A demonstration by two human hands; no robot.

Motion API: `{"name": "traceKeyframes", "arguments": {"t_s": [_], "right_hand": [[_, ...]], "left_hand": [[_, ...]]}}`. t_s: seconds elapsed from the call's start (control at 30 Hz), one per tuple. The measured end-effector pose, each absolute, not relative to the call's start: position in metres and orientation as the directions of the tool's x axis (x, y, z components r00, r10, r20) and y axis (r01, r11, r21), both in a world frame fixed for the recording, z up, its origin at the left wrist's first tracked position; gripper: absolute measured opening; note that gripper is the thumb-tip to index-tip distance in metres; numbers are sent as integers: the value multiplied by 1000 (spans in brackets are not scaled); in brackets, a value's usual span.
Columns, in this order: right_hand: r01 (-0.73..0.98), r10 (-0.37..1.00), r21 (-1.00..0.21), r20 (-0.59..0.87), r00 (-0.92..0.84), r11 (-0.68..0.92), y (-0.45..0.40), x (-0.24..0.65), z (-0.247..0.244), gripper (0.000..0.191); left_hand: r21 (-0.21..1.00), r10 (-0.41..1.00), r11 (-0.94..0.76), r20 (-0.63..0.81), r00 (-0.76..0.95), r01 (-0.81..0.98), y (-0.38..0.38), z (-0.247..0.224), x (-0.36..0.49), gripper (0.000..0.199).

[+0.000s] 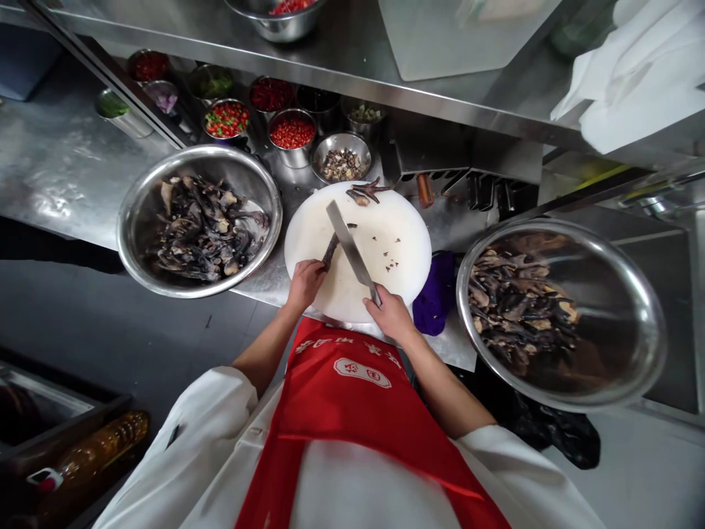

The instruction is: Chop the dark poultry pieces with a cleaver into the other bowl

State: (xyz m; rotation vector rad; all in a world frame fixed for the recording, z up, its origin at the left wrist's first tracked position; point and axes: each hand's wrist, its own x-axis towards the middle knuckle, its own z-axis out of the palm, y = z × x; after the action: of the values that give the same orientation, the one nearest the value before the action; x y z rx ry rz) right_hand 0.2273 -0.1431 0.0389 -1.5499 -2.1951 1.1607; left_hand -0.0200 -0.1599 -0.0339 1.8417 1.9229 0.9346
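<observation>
A round white cutting board (380, 283) lies on the steel counter in front of me. My left hand (307, 283), at its left edge, grips one end of a dark chicken foot (330, 252). My right hand (390, 312) is closed round the handle of a cleaver (350, 246), whose blade slants up and left, beside or over the foot's far end. Whether the blade touches the foot I cannot tell. Another cut foot (368, 192) rests at the board's back edge, and several small dark bits (391, 263) lie on its right half.
Large steel bowls of dark feet stand at the left (269, 253) and right (650, 316). Behind the board are a small bowl of chopped bits (342, 164), tins of red chillies (292, 134) and a knife rack (457, 158). A purple cloth (433, 297) lies right of the board.
</observation>
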Motion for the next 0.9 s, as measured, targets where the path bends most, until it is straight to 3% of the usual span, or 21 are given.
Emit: {"name": "traceKeyframes", "arguments": {"t_s": [0.17, 0.33, 0.4, 0.6, 0.67, 0.8, 0.9], "right_hand": [[688, 921, -675, -33, -389, 267, -122, 177, 40, 43], [791, 879, -537, -173, -445, 295, -103, 152, 34, 39], [792, 876, -526, -166, -453, 309, -95, 149, 48, 37], [684, 936, -642, 194, -294, 348, -90, 145, 99, 31], [719, 948, -626, 121, -293, 302, -93, 144, 91, 28], [875, 843, -421, -357, -401, 238, -94, 145, 52, 26], [888, 791, -388, -448, -416, 247, -89, 146, 36, 28]], "left_hand": [[658, 977, -93, 204, -58, 748, -154, -38, -17, 18], [669, 965, -76, 237, -116, 740, -156, -42, -17, 20], [677, 958, -68, 249, -142, 733, -158, -44, -16, 20], [697, 952, -101, 276, -135, 710, -158, -47, -15, 19], [702, 949, -110, 284, -135, 704, -158, -46, -15, 19], [706, 951, -118, 283, -125, 698, -158, -46, -12, 17], [716, 958, -102, 259, -127, 691, -158, -46, -12, 17]]}}
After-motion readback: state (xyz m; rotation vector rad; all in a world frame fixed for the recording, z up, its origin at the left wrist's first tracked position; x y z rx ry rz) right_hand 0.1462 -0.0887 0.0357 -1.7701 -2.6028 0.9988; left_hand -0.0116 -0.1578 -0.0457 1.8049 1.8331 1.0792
